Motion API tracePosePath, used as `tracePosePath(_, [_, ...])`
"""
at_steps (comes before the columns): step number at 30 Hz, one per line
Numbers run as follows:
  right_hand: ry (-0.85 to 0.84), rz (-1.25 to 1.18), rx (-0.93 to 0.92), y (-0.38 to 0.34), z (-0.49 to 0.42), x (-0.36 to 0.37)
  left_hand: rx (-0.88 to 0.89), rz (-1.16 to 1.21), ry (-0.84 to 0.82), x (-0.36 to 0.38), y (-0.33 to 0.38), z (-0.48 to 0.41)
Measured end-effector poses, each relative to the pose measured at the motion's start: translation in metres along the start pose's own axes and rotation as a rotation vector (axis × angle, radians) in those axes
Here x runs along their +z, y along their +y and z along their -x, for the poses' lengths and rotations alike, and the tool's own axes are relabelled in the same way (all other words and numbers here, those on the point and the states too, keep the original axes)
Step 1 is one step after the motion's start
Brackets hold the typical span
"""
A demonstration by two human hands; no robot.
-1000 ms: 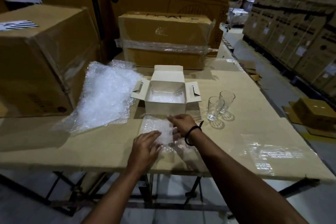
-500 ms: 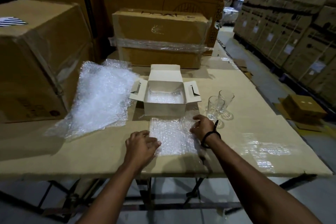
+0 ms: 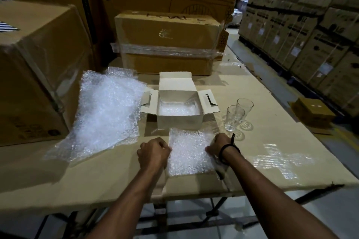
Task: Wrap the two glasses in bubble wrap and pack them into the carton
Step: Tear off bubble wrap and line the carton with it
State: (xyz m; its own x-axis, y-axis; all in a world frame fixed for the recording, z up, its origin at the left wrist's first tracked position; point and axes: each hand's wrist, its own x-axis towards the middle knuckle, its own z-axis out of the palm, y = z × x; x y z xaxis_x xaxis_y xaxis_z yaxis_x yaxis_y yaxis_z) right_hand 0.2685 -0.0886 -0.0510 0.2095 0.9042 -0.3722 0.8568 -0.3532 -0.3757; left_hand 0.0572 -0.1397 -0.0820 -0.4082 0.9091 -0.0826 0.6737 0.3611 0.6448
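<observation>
1. Left hand (image 3: 153, 151) and right hand (image 3: 217, 146), fingers curled, each grip a side edge of the bubble wrap sheet (image 3: 190, 155), which lies flat just in front of the open carton (image 3: 179, 121).
2. Two bare glasses (image 3: 235, 116) stand upright just right of the carton.
3. A bubble wrap pile (image 3: 108, 110) lies left of it.

A warehouse: tall stacks of brown printed cardboard cartons (image 3: 303, 31) fill the right of the frame, with big taped brown boxes (image 3: 167, 40) at upper centre.

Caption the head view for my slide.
Left hand and right hand grip a bubble wrap sheet before the carton, glasses beside.
</observation>
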Motion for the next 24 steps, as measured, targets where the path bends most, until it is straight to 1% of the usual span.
tracePosePath(2, [0.002,-0.03,-0.025,-0.003,0.002,-0.002,0.046,0.285,-0.074,-0.007,0.002,0.0])
tracePosePath(4, [0.018,-0.06,-0.027,-0.003,0.004,-0.001,0.07,0.507,-0.124,-0.019,0.005,0.001])
tracePosePath(6, [-0.003,-0.164,0.011,-0.005,0.003,0.003,0.114,0.644,-0.155,-0.027,0.007,-0.001])
tracePosePath(8, [-0.041,-0.224,0.037,-0.008,0.004,0.003,0.184,0.724,-0.201,-0.034,0.009,-0.005])
tracePosePath(10, [-0.092,-0.166,0.015,-0.012,0.003,0.0,0.259,0.707,-0.219,-0.04,0.009,-0.011])
tracePosePath(12, [-0.139,-0.19,0.002,-0.016,0.004,-0.001,0.294,0.652,-0.196,-0.045,0.007,-0.022])
tracePosePath(13, [-0.139,-0.186,-0.009,-0.017,0.004,0.001,0.302,0.612,-0.17,-0.047,0.005,-0.028])
tracePosePath(15, [-0.081,-0.209,-0.061,-0.018,0.005,0.006,0.324,0.546,-0.121,-0.05,0.003,-0.038])
tracePosePath(16, [-0.041,-0.288,-0.099,-0.019,0.005,0.007,0.331,0.554,-0.103,-0.052,0.003,-0.04])
tracePosePath(18, [0.001,-0.546,-0.155,-0.021,0.007,0.003,0.323,0.627,-0.049,-0.054,0.004,-0.048])
tracePosePath(20, [0.036,-0.774,-0.204,-0.025,0.006,-0.008,0.315,0.658,0.04,-0.058,0.007,-0.056])
tracePosePath(22, [0.104,-0.87,-0.258,-0.031,-0.002,-0.023,0.364,0.606,0.134,-0.06,0.012,-0.068])
tracePosePath(24, [0.157,-0.865,-0.319,-0.044,-0.014,-0.037,0.433,0.51,0.189,-0.061,0.021,-0.077])
